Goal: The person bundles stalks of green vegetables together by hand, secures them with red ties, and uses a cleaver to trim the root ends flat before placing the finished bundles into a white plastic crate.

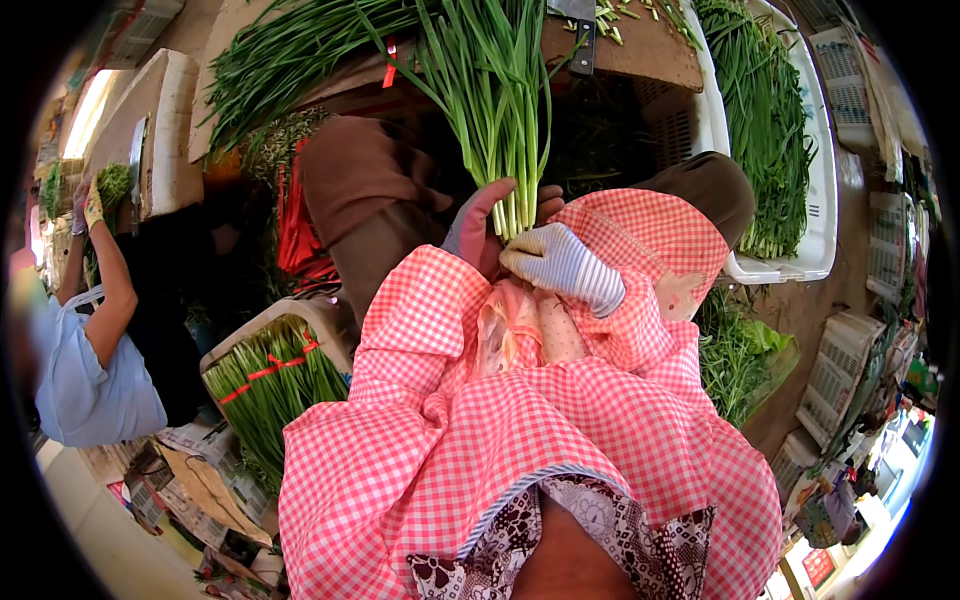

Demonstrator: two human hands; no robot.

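A bunch of long green garlic chives [491,97] stretches away from me, its pale cut ends towards my lap. My left hand [480,225], in a pink and grey glove, cups the bunch near these ends, thumb on the near side and fingertips showing beyond the stalks. Just below the ends is my right hand [559,259] in a striped glove, with its fingers curled in. What lies between those fingertips is hidden. A kitchen knife [584,45] with a black handle rests on the wooden board [645,52], near short trimmed stalk pieces [616,34].
More chives [300,67] lie on the board with a red tie [390,64]. A white crate [821,225] of greens stands right; a crate [225,345] of tied bunches stands left. Red strips [294,232] hang beside my knee. A co-worker [97,375] handles greens at left.
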